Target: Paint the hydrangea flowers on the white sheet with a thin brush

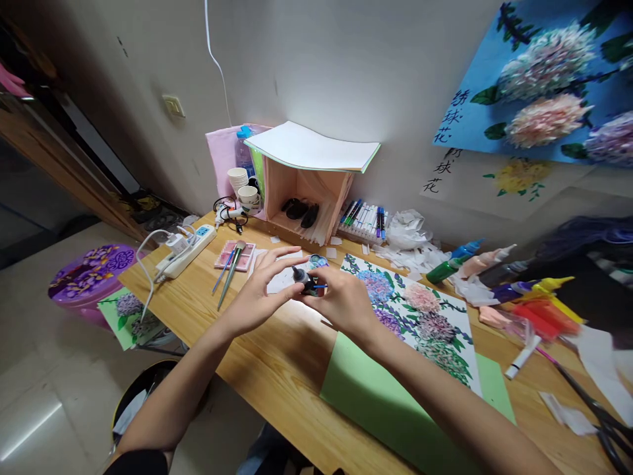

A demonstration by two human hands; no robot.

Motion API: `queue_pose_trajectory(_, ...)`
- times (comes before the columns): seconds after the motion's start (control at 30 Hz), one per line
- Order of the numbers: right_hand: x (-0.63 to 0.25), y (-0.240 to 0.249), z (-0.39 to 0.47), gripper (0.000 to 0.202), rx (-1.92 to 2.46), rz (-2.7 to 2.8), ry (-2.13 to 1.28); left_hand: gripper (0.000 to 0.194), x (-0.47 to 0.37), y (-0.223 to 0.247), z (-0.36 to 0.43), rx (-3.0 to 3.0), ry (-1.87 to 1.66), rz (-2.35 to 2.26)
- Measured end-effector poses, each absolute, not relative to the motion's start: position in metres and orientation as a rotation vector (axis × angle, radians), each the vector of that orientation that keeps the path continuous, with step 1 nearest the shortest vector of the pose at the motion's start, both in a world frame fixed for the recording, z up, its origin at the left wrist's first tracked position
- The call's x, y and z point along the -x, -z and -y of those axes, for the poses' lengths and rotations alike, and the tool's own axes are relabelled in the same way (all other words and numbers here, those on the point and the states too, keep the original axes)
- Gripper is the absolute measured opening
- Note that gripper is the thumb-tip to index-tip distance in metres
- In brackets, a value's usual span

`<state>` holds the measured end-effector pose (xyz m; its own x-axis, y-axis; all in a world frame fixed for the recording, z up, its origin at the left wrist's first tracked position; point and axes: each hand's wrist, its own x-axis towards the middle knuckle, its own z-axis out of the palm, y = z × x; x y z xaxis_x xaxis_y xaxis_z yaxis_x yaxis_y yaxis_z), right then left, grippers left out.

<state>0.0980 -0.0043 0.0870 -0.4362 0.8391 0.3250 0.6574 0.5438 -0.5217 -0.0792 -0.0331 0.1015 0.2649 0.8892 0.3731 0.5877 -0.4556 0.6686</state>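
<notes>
A small dark paint bottle (307, 285) with a pointed nozzle is held upright over the desk in the fingers of my right hand (346, 300). A thin blue stick, perhaps a brush handle, shows by the right fingertips. My left hand (260, 290) curves around the other side, its fingers apart and stretched past the nozzle; its thumb tip is at the bottle's side, and I cannot tell how firmly it touches. Beneath the hands is a white sheet (279, 282) with a paint-smeared round dish (318, 261). To the right lies a hydrangea painting (420, 310) on green paper (376, 396).
Brushes (231, 274) rest across a pink palette (247, 258) at left, near a power strip (186, 252). Behind stand a pink box (281, 188) and a marker tray (363, 221). Paint bottles (455, 260), crumpled tissue (408, 231) and black scissors (606, 422) lie to the right.
</notes>
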Motion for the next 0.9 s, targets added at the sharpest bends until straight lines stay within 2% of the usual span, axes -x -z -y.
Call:
queue_pose_trajectory(0.2,-0.098,-0.088,0.004,0.022,1.211,2.261,-0.421,0.016,0.075,-0.102,0.028,-2.125,-1.217,-1.434)
queue_pose_trajectory(0.5,-0.096,-0.083,0.006,0.02,1.26,2.307,-0.093,0.029,0.058,-0.101,0.03,-2.067,-1.556,-1.745)
queue_pose_trajectory(0.63,-0.101,-0.082,0.006,0.022,1.288,2.298,-0.094,0.024,0.071,-0.092,0.011,-1.977,-1.638,-1.914)
queue_pose_trajectory(0.7,-0.106,-0.085,0.005,0.023,1.285,2.272,-0.136,0.022,0.083,-0.075,-0.008,-1.933,-1.539,-1.998)
queue_pose_trajectory(0.83,-0.119,-0.094,0.005,0.025,1.285,2.216,-0.222,0.019,0.097,-0.028,-0.05,-1.891,-1.035,-2.06)
queue_pose_trajectory(0.9,-0.126,-0.099,0.005,0.024,1.299,2.19,-0.256,0.018,0.094,-0.008,-0.065,-1.885,-0.936,-2.041)
